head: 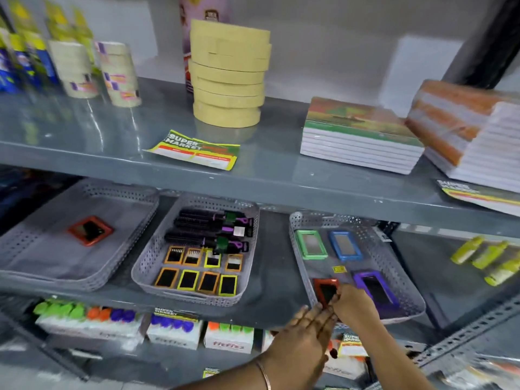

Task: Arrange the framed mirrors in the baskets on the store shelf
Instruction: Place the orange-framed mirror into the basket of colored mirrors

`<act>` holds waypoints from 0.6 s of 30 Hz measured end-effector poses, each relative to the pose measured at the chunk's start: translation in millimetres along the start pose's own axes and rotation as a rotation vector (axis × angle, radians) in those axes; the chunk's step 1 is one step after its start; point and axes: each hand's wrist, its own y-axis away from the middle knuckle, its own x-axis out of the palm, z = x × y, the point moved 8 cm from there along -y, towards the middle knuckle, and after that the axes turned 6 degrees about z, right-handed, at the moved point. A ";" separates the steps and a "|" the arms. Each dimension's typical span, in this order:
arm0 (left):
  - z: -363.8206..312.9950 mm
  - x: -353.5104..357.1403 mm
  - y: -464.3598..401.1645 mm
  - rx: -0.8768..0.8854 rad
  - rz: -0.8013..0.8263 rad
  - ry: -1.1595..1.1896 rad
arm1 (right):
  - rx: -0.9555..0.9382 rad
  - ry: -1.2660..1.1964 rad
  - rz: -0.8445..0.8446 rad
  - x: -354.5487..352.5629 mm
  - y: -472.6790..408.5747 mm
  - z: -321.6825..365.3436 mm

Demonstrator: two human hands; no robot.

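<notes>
Four mirrors lie in the right basket: green, blue, purple, and the red mirror at the front left corner; your right hand grips its near edge with closed fingers; your left hand is open and flat, fingertips just beside the same edge, holding nothing. I judge you are setting it in line; if you push too hard, it may slide into the purple one or ride up on the basket wall; another red mirror sits alone in the left basket, so the colours may end mixed.
</notes>
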 end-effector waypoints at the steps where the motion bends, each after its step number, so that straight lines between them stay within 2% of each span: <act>1: 0.0 0.3 -0.5 -0.004 -0.005 -0.007 | 0.002 0.002 -0.011 1.0 -2.8 -1.0; 3: 0.7 0.6 -1.6 -0.010 -0.049 -0.044 | 0.006 0.023 -0.024 0.3 -6.2 0.9; 7: 5.6 -0.3 6.5 -0.004 -0.039 -0.054 | 0.014 0.072 0.045 7.1 -12.4 -2.1; 10: 28.8 -24.1 28.5 -0.059 -0.116 0.040 | -0.001 0.088 0.095 17.3 -27.6 -19.3; 13: 84.1 -50.7 68.7 -0.175 -0.224 0.127 | -0.056 0.048 -0.038 -10.6 -10.3 1.7; 15: 129.1 -67.6 105.2 -0.271 -0.288 0.142 | -0.131 -0.026 -0.201 -42.5 26.7 51.6; 18: 189.6 -80.1 157.1 -0.380 -0.242 0.158 | -0.320 -0.114 -0.308 -59.3 66.2 140.4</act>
